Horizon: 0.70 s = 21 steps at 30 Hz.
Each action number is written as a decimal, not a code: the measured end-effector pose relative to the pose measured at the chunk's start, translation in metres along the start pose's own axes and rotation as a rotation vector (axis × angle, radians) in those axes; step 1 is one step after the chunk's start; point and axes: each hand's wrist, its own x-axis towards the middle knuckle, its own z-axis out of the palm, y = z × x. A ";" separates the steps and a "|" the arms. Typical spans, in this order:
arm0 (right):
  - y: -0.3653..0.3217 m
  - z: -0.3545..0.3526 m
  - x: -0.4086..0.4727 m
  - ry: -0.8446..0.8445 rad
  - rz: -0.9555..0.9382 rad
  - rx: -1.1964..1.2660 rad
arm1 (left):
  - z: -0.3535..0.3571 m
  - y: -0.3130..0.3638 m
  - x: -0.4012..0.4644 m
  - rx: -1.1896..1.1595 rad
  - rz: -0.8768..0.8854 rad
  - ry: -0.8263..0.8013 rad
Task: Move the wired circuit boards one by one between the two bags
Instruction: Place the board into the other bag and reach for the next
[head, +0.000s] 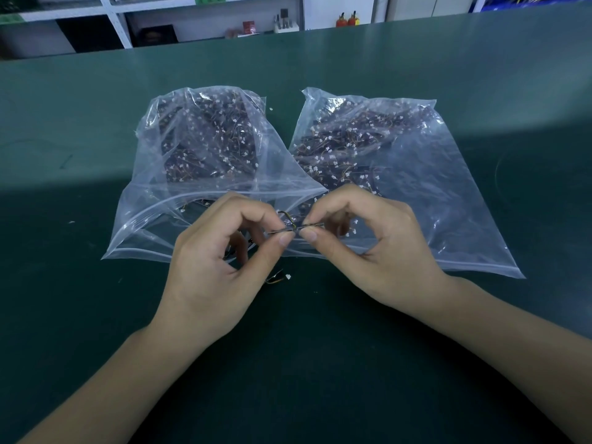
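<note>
Green work mat (96, 315), covering the whole bench; two clear zip-seal plastic bags at centre frame, side by side and overlapping at their near inner corners; left bag (205, 161) heaped with dark wired circuit boards carrying white connectors, mouth toward the lower edge of the frame and gaping; right bag (400, 174) likewise filled, lying flatter, seal strip toward the lower right; no print or brand legible on either bag. Left hand (221, 267), lower centre-left, thumb and forefinger pinched on one end of a wired circuit board (290, 227), other fingers curled; right hand (362, 245), lower centre-right, thumb and forefinger pinched on the opposite end of the same item; the board is held above the overlap of the two bag mouths, its wires looping up between the fingertips. Loose wire with white connector (278, 278) on the mat just below the hands. White shelving (205, 14) across the top of the frame; a green label strip at top centre, its writing too blurred to read; small red-orange items at upper right, unidentifiable.
</note>
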 end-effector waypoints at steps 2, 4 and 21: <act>0.000 0.000 0.000 -0.011 -0.004 -0.004 | 0.000 0.000 0.000 0.011 0.010 -0.009; 0.001 0.000 0.000 -0.014 0.001 -0.005 | 0.000 -0.001 0.000 0.015 0.013 -0.007; 0.002 -0.004 0.001 -0.086 0.087 -0.107 | 0.000 -0.006 -0.001 0.074 -0.024 0.028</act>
